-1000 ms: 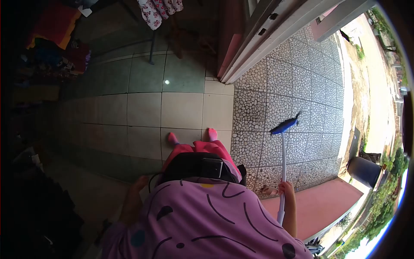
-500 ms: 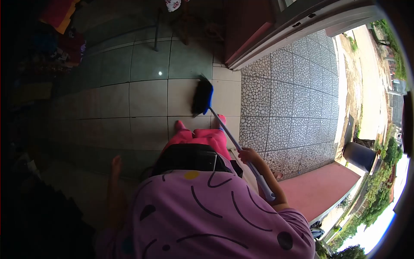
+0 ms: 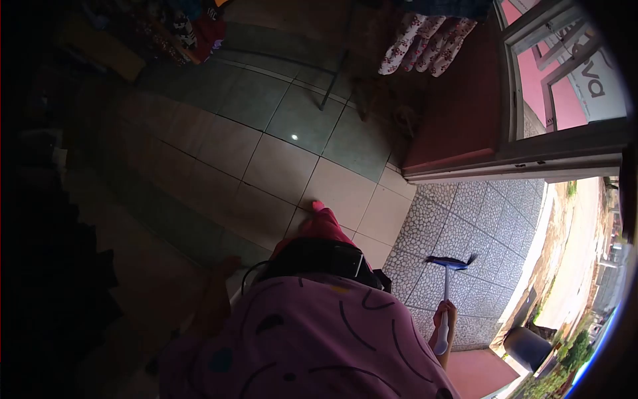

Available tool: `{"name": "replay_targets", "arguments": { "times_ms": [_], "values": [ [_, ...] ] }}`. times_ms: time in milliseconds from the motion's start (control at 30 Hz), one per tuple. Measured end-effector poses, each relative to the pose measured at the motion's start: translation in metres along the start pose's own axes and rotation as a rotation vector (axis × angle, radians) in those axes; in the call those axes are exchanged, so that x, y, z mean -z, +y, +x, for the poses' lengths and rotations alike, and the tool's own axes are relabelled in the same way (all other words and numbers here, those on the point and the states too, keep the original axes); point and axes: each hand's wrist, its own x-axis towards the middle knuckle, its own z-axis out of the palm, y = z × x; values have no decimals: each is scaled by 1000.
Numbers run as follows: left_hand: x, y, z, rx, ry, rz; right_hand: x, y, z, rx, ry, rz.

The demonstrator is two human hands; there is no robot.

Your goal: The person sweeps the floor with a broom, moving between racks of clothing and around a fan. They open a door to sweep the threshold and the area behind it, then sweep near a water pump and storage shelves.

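My right hand [image 3: 446, 311] is wrapped around the grey handle of a broom [image 3: 446, 284], near its thick grip end. The blue broom head with dark bristles is out over the pebble-patterned tiles [image 3: 425, 239] beyond the doorway. In the dim area at left, my left hand [image 3: 228, 267] hangs beside my body and touches nothing I can see. Its fingers look loosely stretched, though shadow blurs them. My bare foot [image 3: 318, 206] stands on the pale indoor tiles [image 3: 339, 189].
A pink door frame and wall [image 3: 458, 133] with a window [image 3: 565, 73] rises at upper right. Floral clothes [image 3: 425, 43] hang at the top, near a metal rack leg [image 3: 330, 90]. Outside stand a dark bin [image 3: 528, 349] and a low pink wall [image 3: 482, 374].
The broom has swung from the indoor tiles, in front of my feet, out to the pebbled tiles at right. My view and body have turned, and my right hand still grips the handle.
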Motion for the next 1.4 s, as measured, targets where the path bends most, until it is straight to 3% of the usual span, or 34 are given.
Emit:
{"name": "replay_targets", "arguments": {
  "times_ms": [33, 67, 100, 133, 167, 233, 267, 333, 367, 433, 500, 567, 600, 633, 667, 700, 733, 800, 833, 900, 933, 967, 1000, 1067, 1100, 1133, 1167, 1200, 1233, 1300, 1333, 1367, 1400],
  "values": [
    [3, 14, 0, -41, 18, -219, -30, -5, 0, -117, -231, 283],
    [5, 22, 4, -42, 52, -233, -61, -11, -1, -245, -456, 564],
    [6, 25, 8, 117, 153, -130, -93, -15, -4, -384, -673, 849],
    [11, 28, 12, 279, 251, -27, -138, -18, -7, -422, -806, 806],
    [20, 43, 7, 284, 276, -40, -186, -21, -22, -374, -677, 775],
    [53, 120, -12, -3, 608, -300, -263, -21, -37, -431, -720, 752],
    [58, 107, -10, -1, 647, -313, -296, -21, -34, -450, -737, 717],
    [65, 79, -17, 151, 765, -943, -354, -15, -32, -462, -912, 432],
    [61, 80, -25, 150, 798, -964, -386, -8, -41, -480, -920, 396],
    [59, 108, -45, 554, 890, -911, -449, 11, -69, -489, -906, 341],
    [11, 44, -57, 646, 855, -595, -506, 31, -81, -503, -965, 240],
    [-3, 57, -79, 712, 655, -387, -569, 55, -99, -406, -1163, -45],
    [-6, 49, -87, 747, 441, -521, -601, 72, -119, -295, -1208, -133],
    [-22, 48, -94, 860, 460, -775, -630, 86, -131, -317, -1227, -148],
    [-24, 45, -100, 961, 471, -1030, -657, 99, -141, -82, -1389, -243],
    [-6, 31, -103, 958, 493, -1037, -684, 116, -153, 169, -1538, -331],
    [12, 20, -106, 941, 523, -970, -711, 137, -170, 154, -1555, -336],
    [35, -3, -109, 913, 563, -845, -754, 175, -202, 490, -1484, -268],
    [56, -18, -104, 893, 589, -774, -773, 187, -209, 482, -1502, -269],
    [125, -60, -96, 856, 651, -632, -832, 224, -224, 923, -1291, -726],
    [145, -77, -92, 846, 661, -561, -854, 241, -229, 1097, -1124, -808],
    [164, -97, -86, 834, 671, -489, -871, 256, -232, 1092, -1132, -812],
    [200, -141, -70, 823, 613, -244, -889, 269, -237, 1159, -991, -944],
    [346, -90, -66, 823, 742, -362, -928, 292, -236, 1343, -758, -1145],
    [380, -131, -49, 640, 882, -253, -947, 307, -232, 1342, -762, -1149],
    [452, -91, -51, 651, 857, -219, -967, 323, -228, 1704, -588, -1220],
    [499, -99, -42, 514, 1006, -256, -989, 339, -225, 2057, -382, -1262],
    [533, -111, -37, 370, 1152, -288, -1011, 358, -231, 1922, -353, -1264],
    [556, -121, -37, 378, 1158, -287, -1036, 373, -220, 1918, -364, -1265],
    [611, -145, -37, 163, 1317, -743, -1105, 410, -197, 1872, -634, -818],
    [618, -153, -49, 297, 1329, -722, -1133, 430, -197, 1532, -888, -714],
    [615, -166, -66, 480, 1239, -607, -1159, 454, -210, 1326, -827, -736],
    [609, -180, -82, 652, 1141, -491, -1181, 477, -226, 1315, -800, -810]
  ]
}}
